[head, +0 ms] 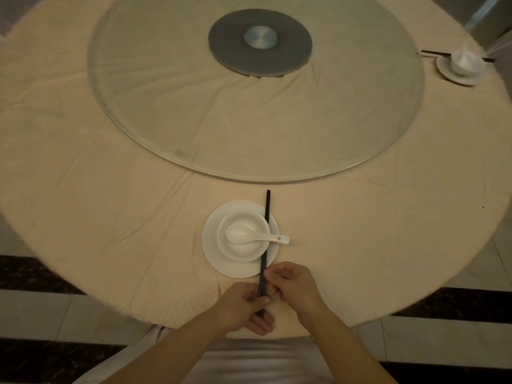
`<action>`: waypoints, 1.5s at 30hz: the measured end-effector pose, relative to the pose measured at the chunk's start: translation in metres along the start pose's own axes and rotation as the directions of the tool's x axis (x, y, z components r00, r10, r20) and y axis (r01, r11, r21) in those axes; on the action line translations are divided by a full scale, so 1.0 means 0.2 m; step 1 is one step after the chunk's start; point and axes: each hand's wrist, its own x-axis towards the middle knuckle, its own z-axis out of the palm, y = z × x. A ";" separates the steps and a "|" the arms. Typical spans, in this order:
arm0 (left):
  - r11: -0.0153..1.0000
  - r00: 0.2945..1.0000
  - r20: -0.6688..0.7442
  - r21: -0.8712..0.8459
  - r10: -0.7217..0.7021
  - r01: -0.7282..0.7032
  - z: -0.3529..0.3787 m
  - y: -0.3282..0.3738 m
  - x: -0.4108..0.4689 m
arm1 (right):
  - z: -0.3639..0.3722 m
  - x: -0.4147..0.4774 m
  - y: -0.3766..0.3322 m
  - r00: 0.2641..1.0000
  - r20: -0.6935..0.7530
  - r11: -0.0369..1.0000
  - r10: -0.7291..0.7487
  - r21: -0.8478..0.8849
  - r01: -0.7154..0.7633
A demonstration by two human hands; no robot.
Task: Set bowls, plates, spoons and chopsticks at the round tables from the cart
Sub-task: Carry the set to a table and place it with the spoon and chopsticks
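Observation:
A white plate lies near the table's front edge with a white bowl on it. A white spoon rests in the bowl, its handle pointing right. Black chopsticks lie over the right side of the plate and bowl, pointing away from me. My left hand grips their near end. My right hand pinches them just beyond, at the plate's near rim.
The round table has a beige cloth and a big glass turntable on a grey hub. A second plate with bowl and chopsticks sits at the far right. Tiled floor shows beyond the table's edge.

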 end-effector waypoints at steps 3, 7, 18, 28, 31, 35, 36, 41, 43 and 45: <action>1.000 1.000 0.004 0.003 0.000 0.000 0.00 0.00 0.00 | 0.00 0.01 0.01 1.000 -0.003 1.000 0.005 -0.004 -0.005; 1.000 1.000 -0.006 -0.008 -0.005 0.005 0.00 0.00 0.00 | 0.00 0.01 0.01 1.000 -0.010 1.000 0.008 -0.017 -0.008; 0.974 0.982 -0.178 0.202 -0.064 0.101 -0.07 0.06 -0.09 | -0.04 -0.01 0.00 0.996 -0.083 0.958 -0.034 -0.285 0.009; 0.634 0.893 -0.340 0.769 0.294 0.084 -0.35 0.76 -0.45 | -0.28 -0.13 -0.68 0.944 -0.005 0.373 -0.331 -0.919 0.126; 0.518 0.798 -0.321 0.855 0.511 0.012 -0.32 1.06 -0.58 | -0.32 -0.25 -1.00 0.890 0.059 0.287 -0.451 -0.935 0.207; 0.318 0.677 -0.224 0.948 0.701 -0.015 -0.19 1.44 -0.74 | -0.38 -0.45 -1.43 0.797 0.097 0.147 -0.596 -0.963 0.227; 0.284 0.657 -0.201 0.959 0.726 -0.020 -0.15 1.52 -0.78 | -0.40 -0.50 -1.52 0.777 0.096 0.127 -0.623 -0.967 0.221; 0.054 0.508 -0.031 0.998 0.861 -0.031 0.12 1.88 -0.96 | -0.59 -0.77 -1.87 0.666 0.055 0.093 -0.744 -0.978 0.186; -0.018 0.445 0.036 0.999 0.895 -0.045 0.25 2.00 -1.03 | -0.70 -0.87 -1.96 0.613 0.034 0.077 -0.790 -0.985 0.154; -0.073 0.386 0.089 0.996 0.918 -0.057 0.39 2.10 -1.08 | -0.82 -0.96 -2.04 0.561 0.008 0.069 -0.828 -0.991 0.116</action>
